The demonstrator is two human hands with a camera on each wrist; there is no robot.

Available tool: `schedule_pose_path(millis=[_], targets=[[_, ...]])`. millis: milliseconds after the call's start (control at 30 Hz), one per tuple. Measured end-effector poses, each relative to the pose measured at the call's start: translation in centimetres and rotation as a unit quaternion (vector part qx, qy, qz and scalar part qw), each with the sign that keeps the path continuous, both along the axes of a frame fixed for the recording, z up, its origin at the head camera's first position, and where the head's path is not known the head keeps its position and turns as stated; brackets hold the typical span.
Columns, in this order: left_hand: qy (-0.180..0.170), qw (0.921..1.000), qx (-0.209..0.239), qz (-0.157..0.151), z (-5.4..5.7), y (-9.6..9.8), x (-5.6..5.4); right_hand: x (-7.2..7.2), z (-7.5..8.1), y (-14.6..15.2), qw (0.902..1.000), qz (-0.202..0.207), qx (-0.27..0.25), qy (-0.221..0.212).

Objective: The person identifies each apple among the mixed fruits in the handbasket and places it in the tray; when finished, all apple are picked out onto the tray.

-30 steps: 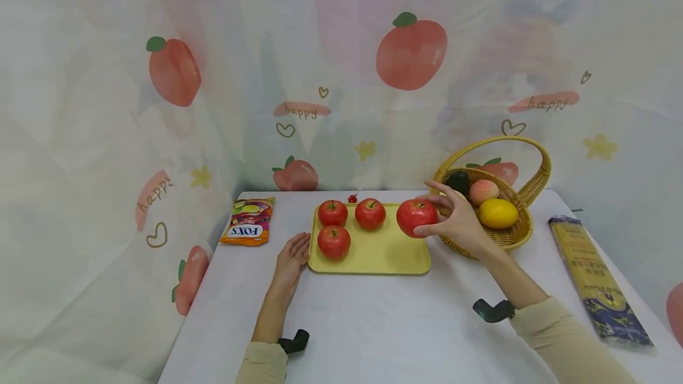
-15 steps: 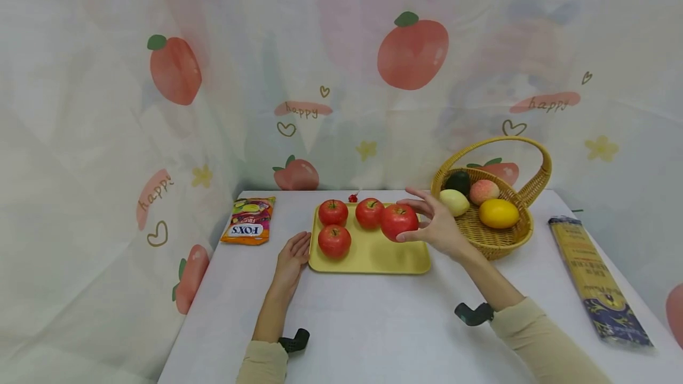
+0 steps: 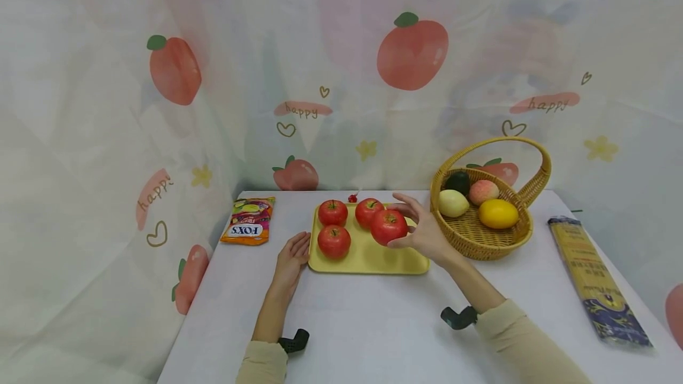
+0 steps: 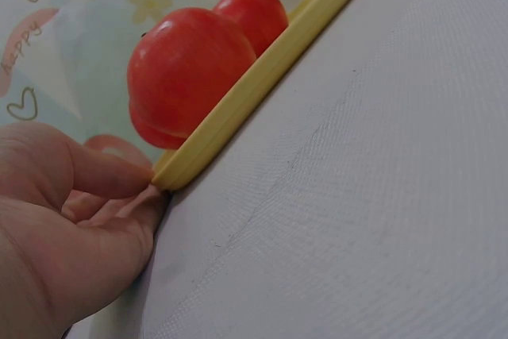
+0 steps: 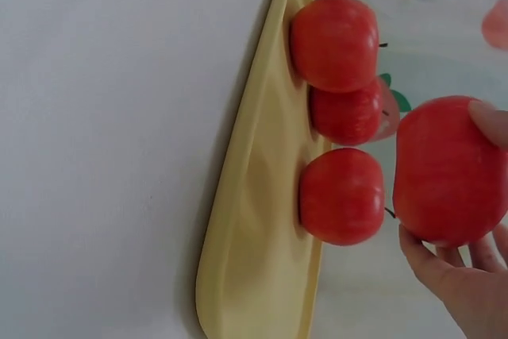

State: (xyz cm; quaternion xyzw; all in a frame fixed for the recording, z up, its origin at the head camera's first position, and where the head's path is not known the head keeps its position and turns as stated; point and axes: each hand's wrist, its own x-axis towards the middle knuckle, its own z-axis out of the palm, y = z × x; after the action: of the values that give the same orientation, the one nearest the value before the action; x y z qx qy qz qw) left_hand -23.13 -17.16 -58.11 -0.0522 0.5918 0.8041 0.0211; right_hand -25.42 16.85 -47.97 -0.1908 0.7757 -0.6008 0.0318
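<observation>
In the head view my right hand [image 3: 424, 233] grips a red apple [image 3: 388, 227] between thumb and fingers, over the right half of a yellow tray [image 3: 384, 261]. The right wrist view shows this held apple [image 5: 450, 171] raised off the tray, its underside in sight. Three other red apples stand on the tray: one back left [image 3: 332, 213], one front left [image 3: 334, 242] and one at the back middle [image 3: 368, 211], partly covered by the held apple. At the tray's left edge my left hand [image 3: 290, 262] pinches the rim, thumb and fingers meeting at its corner [image 4: 168, 180].
A wicker basket [image 3: 482, 249] with a tall handle stands right of the tray, holding a yellow lemon [image 3: 498, 214], a peach [image 3: 484, 192], a pale fruit [image 3: 453, 203] and a dark green fruit [image 3: 458, 182]. A candy bag [image 3: 249, 221] lies left, a long yellow-blue packet [image 3: 600, 280] far right.
My right hand has carried the apple left and slightly nearer over the tray, away from the basket, uncovering the pale fruit. My left hand and the tray have stayed put.
</observation>
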Motion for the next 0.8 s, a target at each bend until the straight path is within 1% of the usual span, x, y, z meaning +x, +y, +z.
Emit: schedule_pose_path(millis=[167, 400, 600, 800], targets=[[0.002, 1.0000, 0.002, 0.000, 0.1, 0.0, 0.1, -0.2, -0.4, -0.7, 1.0000, -0.001, -0.006, -0.008], [0.004, 1.0000, 0.002, -0.001, 0.2, 0.1, 0.1, -0.5, -1.2, -1.6, 0.9992, -0.009, -0.008, -0.038], [0.002, 1.0000, 0.001, 0.002, 0.3, 0.0, 0.1, -1.0, -2.3, -2.6, 0.9988, -0.009, -0.021, -0.044], [-0.007, 1.0000, 0.000, 0.003, 0.4, 0.0, 0.1, -1.3, -3.3, -3.3, 0.9987, 0.002, -0.026, -0.044]])
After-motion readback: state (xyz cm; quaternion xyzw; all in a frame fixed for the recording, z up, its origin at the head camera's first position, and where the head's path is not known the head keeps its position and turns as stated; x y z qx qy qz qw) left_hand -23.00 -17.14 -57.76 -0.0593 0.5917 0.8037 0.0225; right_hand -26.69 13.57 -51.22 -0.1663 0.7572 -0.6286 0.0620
